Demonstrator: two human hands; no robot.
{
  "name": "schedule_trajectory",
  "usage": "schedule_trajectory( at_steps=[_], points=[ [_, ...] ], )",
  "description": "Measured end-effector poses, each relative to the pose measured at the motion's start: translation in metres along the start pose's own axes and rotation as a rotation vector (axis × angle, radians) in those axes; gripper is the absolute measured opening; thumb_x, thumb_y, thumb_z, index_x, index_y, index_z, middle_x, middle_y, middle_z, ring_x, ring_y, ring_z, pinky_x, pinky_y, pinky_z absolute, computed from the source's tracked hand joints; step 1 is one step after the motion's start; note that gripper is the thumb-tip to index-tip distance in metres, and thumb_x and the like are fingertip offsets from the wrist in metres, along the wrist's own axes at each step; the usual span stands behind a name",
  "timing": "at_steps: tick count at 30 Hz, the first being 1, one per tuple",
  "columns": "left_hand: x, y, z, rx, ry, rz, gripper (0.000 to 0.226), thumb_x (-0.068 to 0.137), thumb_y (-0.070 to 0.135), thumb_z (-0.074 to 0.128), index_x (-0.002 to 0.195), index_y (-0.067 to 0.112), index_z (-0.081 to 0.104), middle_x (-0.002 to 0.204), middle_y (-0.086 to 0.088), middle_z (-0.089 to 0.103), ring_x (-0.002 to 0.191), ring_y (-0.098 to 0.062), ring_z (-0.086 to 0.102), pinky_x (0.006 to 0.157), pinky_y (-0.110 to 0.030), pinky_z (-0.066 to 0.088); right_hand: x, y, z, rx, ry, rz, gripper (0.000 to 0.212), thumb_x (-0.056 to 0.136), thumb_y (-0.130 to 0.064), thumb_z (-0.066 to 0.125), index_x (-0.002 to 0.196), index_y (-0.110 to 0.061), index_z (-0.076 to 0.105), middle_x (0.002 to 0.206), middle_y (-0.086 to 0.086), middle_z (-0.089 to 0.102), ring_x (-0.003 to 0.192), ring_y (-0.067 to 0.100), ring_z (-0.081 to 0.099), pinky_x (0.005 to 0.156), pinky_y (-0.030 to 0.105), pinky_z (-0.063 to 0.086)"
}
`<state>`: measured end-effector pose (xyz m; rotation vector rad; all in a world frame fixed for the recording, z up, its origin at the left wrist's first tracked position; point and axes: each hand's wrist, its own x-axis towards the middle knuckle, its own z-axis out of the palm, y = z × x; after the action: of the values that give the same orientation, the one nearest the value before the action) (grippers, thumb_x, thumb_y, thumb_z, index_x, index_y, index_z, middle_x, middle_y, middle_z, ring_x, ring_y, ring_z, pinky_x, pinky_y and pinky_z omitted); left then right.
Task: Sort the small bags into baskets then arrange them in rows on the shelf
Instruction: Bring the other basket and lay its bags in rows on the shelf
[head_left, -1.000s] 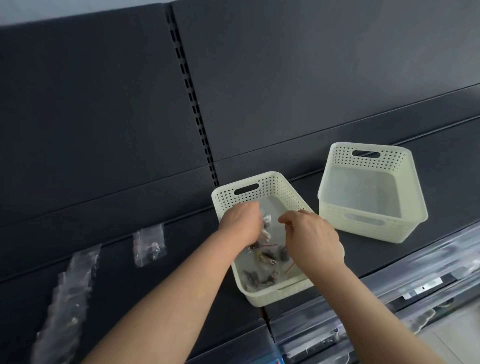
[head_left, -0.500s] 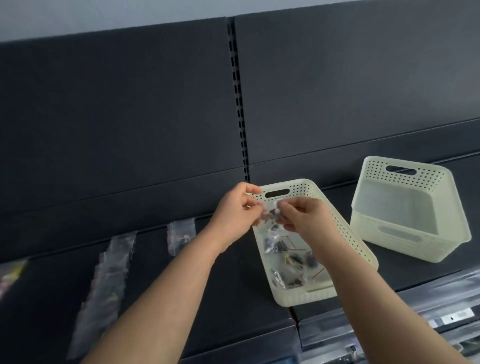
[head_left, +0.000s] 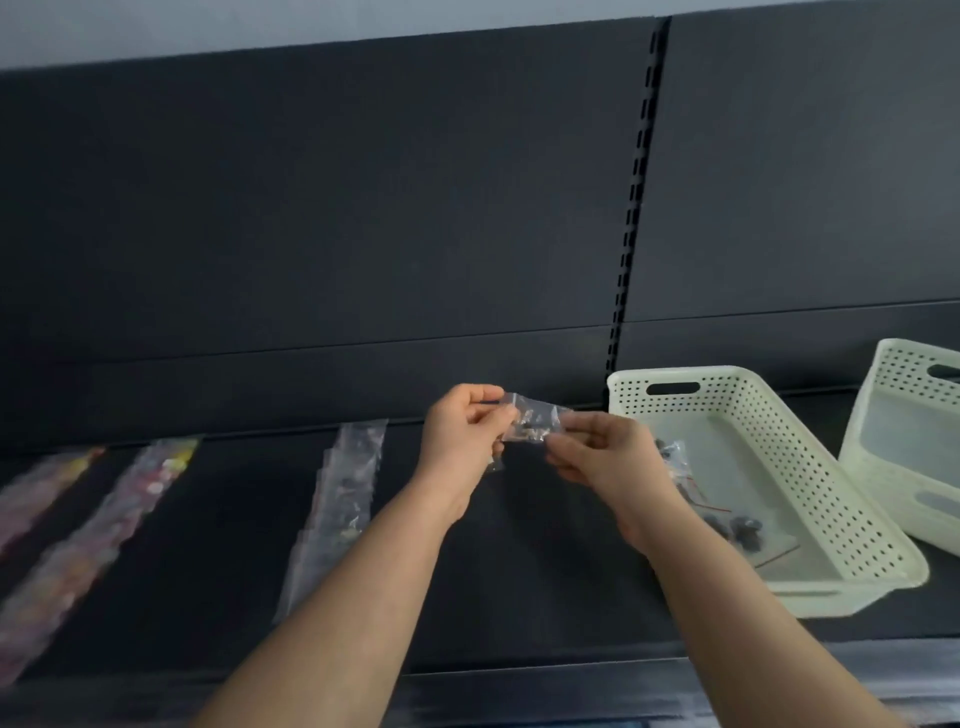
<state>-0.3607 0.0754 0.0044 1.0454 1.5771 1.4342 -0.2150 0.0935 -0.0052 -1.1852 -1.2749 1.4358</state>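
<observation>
A small clear bag (head_left: 534, 425) with tiny parts hangs in the air above the dark shelf (head_left: 519, 571), stretched between both hands. My left hand (head_left: 462, 441) pinches its left end and my right hand (head_left: 602, 457) pinches its right end. To the right stands a cream perforated basket (head_left: 810, 467) that holds a few more small bags (head_left: 727, 514) of dark parts. Rows of small bags lie on the shelf to the left: one clear row (head_left: 337, 499) and two blurred pink and yellow rows (head_left: 104, 530).
A second cream basket (head_left: 904, 447), with nothing visible inside, stands at the far right, touching the first. The dark back panel (head_left: 363, 208) with a slotted upright (head_left: 636, 208) rises behind the shelf. The shelf's front edge (head_left: 519, 680) runs below my forearms.
Both hands lifted a small bag out of the basket and carried it left over the shelf. The view swung left, bringing more bag rows into sight.
</observation>
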Motion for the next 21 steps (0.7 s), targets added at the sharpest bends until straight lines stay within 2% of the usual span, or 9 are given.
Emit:
schedule_trajectory(
  at_steps=[4,6,8,11,14,17,21],
  points=[
    [-0.003,-0.024,-0.018,0.072,-0.035,-0.121,0.012,0.088,0.003,0.068,0.094,0.013,0.064,0.081,-0.003,0.067,0.056,-0.008,0.054,0.055,-0.02,0.049,0.001,0.017,0.015,-0.079,-0.005,0.073,0.018,0.084,-0.003,0.067,0.099,-0.011,0.063,0.077,0.003,0.065,0.07,0.014,0.062,0.063,0.022,0.05],
    [-0.003,-0.042,-0.025,0.144,-0.001,-0.163,0.016,0.086,0.003,0.07,0.087,0.017,0.062,0.083,-0.002,0.068,0.059,-0.011,0.057,0.055,-0.023,0.049,0.004,0.03,0.023,-0.143,-0.011,0.123,0.014,0.084,-0.006,0.068,0.097,-0.012,0.065,0.079,0.003,0.068,0.07,0.014,0.063,0.06,0.024,0.05],
    [-0.003,-0.06,-0.031,0.184,0.034,-0.214,0.015,0.084,0.006,0.072,0.088,0.017,0.062,0.087,-0.004,0.07,0.064,-0.013,0.062,0.056,-0.026,0.053,0.008,0.044,0.031,-0.232,-0.004,0.158,0.014,0.083,-0.01,0.069,0.095,-0.016,0.067,0.081,0.003,0.071,0.07,0.013,0.065,0.057,0.025,0.047],
    [0.0,-0.078,-0.04,0.206,0.073,-0.241,0.019,0.083,0.007,0.073,0.094,0.018,0.062,0.094,-0.006,0.071,0.078,-0.016,0.067,0.07,-0.035,0.058,0.014,0.059,0.045,-0.283,-0.001,0.182,0.013,0.08,-0.014,0.071,0.091,-0.019,0.068,0.083,0.002,0.072,0.072,0.012,0.064,0.059,0.023,0.044],
    [0.011,-0.085,-0.044,0.216,0.096,-0.215,0.022,0.083,0.01,0.074,0.097,0.021,0.062,0.096,-0.004,0.071,0.085,-0.017,0.068,0.079,-0.039,0.059,0.024,0.062,0.056,-0.296,0.041,0.158,0.01,0.08,-0.02,0.072,0.089,-0.022,0.068,0.081,-0.004,0.072,0.076,0.012,0.066,0.065,0.028,0.05],
    [0.025,-0.088,-0.045,0.27,0.126,-0.186,0.023,0.083,0.013,0.075,0.098,0.021,0.061,0.092,0.0,0.071,0.08,-0.016,0.068,0.077,-0.037,0.059,0.036,0.061,0.062,-0.45,0.134,0.09,0.008,0.081,-0.026,0.071,0.088,-0.027,0.067,0.08,-0.011,0.07,0.077,0.007,0.064,0.068,0.027,0.051],
    [0.037,-0.086,-0.043,0.441,0.157,-0.114,0.029,0.083,0.017,0.075,0.106,0.017,0.057,0.081,0.009,0.063,0.079,-0.011,0.061,0.073,-0.023,0.047,0.045,0.061,0.067,-0.632,0.2,0.029,0.009,0.083,-0.031,0.069,0.09,-0.03,0.064,0.076,-0.017,0.064,0.077,0.006,0.062,0.064,0.025,0.044]
  ],
)
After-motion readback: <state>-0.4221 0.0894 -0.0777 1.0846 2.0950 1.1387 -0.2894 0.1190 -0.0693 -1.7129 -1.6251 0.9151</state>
